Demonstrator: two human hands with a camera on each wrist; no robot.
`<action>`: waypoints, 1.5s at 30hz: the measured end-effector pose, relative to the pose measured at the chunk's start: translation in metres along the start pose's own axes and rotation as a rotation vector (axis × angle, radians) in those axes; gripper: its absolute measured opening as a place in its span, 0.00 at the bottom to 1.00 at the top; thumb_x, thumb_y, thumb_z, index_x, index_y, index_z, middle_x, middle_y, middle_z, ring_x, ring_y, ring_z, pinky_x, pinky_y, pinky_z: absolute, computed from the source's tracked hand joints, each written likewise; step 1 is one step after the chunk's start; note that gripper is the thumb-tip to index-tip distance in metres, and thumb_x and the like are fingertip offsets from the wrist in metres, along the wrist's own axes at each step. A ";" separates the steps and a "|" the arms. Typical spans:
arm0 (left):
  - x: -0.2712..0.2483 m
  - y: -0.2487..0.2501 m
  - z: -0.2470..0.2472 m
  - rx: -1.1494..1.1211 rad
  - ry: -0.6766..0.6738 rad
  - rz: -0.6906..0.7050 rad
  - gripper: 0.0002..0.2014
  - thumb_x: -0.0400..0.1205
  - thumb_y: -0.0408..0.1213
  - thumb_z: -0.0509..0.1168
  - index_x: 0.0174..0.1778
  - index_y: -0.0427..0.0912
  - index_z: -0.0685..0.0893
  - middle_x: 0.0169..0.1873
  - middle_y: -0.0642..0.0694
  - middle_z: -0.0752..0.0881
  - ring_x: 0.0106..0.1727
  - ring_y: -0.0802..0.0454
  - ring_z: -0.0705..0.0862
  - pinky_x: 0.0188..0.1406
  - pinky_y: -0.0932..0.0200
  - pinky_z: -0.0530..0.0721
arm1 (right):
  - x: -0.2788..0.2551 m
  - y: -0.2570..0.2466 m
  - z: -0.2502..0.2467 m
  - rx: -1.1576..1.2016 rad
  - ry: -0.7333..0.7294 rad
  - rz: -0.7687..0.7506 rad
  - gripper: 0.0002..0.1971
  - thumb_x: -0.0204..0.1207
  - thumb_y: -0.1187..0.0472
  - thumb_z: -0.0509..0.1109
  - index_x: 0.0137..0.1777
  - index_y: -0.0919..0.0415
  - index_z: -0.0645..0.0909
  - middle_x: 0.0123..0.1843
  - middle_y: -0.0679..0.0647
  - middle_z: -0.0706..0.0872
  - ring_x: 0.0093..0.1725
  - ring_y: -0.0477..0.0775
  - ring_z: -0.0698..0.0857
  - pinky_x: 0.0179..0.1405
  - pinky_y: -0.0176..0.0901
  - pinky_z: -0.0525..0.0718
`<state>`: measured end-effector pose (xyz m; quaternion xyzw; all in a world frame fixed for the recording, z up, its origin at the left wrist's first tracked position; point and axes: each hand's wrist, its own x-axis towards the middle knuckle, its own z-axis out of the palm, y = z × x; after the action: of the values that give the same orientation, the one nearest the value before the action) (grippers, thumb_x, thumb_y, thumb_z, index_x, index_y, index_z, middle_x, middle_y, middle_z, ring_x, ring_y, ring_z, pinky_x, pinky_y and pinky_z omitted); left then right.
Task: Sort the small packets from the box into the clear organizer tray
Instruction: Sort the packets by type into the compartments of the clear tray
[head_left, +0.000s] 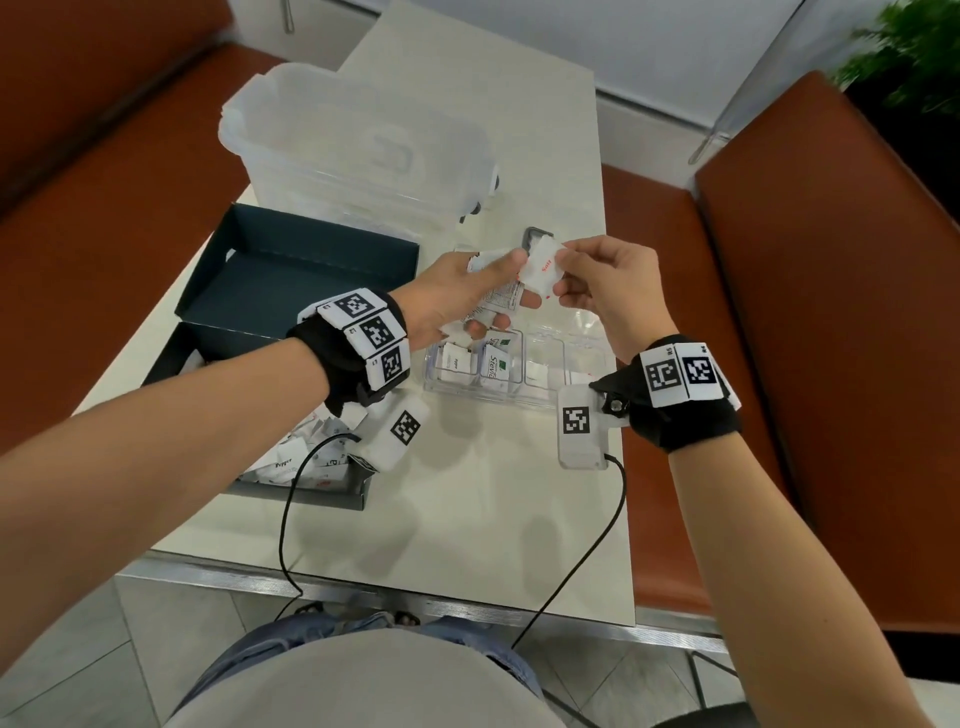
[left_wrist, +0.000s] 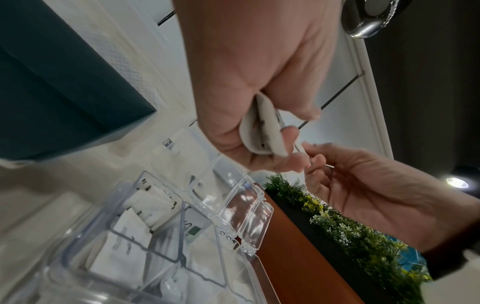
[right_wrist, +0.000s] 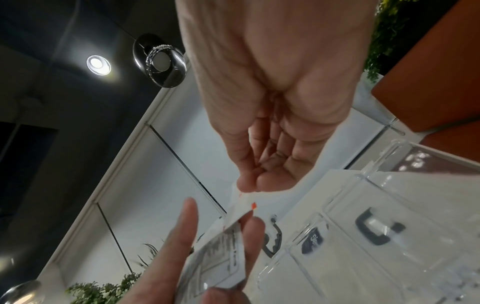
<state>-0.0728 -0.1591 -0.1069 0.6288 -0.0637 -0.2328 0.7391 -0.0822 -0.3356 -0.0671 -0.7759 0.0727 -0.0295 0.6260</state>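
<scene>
Pale table (head_left: 498, 499) between rust-brown bench seats (head_left: 831, 260); green plant (head_left: 909, 52) at far right. Dark box (head_left: 291, 280) open at left, its lid standing up; loose white packets (head_left: 301, 457) heaped in its near end, partly hidden by the left forearm. Frosted lidded bin (head_left: 358, 150) behind the box. Clear organizer tray (head_left: 587, 338) just right of the box, below both hands; packets stand upright in its left compartments, two marked Stevia (head_left: 496, 361). Left hand (head_left: 457, 301) curled round a small stack of packets (head_left: 498, 299). Right hand (head_left: 602, 283) pinches a white salt packet (head_left: 543, 265) with red print between thumb and fingertips, held beside the left-hand stack, above the tray.
</scene>
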 end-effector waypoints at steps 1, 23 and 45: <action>0.001 0.000 0.001 0.010 0.001 0.008 0.14 0.83 0.49 0.66 0.57 0.43 0.84 0.48 0.43 0.92 0.30 0.55 0.83 0.19 0.66 0.73 | -0.001 0.000 -0.002 -0.002 -0.008 -0.001 0.09 0.78 0.69 0.70 0.55 0.73 0.83 0.36 0.60 0.86 0.29 0.49 0.84 0.33 0.38 0.85; 0.008 -0.017 0.009 0.104 0.086 -0.007 0.08 0.81 0.36 0.71 0.55 0.42 0.87 0.45 0.45 0.92 0.29 0.55 0.83 0.20 0.65 0.76 | 0.018 0.101 -0.041 -1.273 -0.170 0.053 0.14 0.78 0.67 0.60 0.51 0.53 0.87 0.52 0.56 0.88 0.46 0.59 0.85 0.55 0.51 0.84; 0.005 -0.013 0.006 0.065 0.092 -0.029 0.07 0.81 0.35 0.71 0.54 0.42 0.87 0.45 0.43 0.92 0.28 0.54 0.82 0.20 0.66 0.75 | 0.023 0.102 -0.046 -1.436 -0.391 0.099 0.27 0.76 0.72 0.56 0.65 0.42 0.79 0.65 0.43 0.83 0.61 0.53 0.81 0.65 0.53 0.65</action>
<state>-0.0738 -0.1678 -0.1194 0.6635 -0.0280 -0.2123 0.7168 -0.0735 -0.4043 -0.1582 -0.9808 -0.0040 0.1921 -0.0329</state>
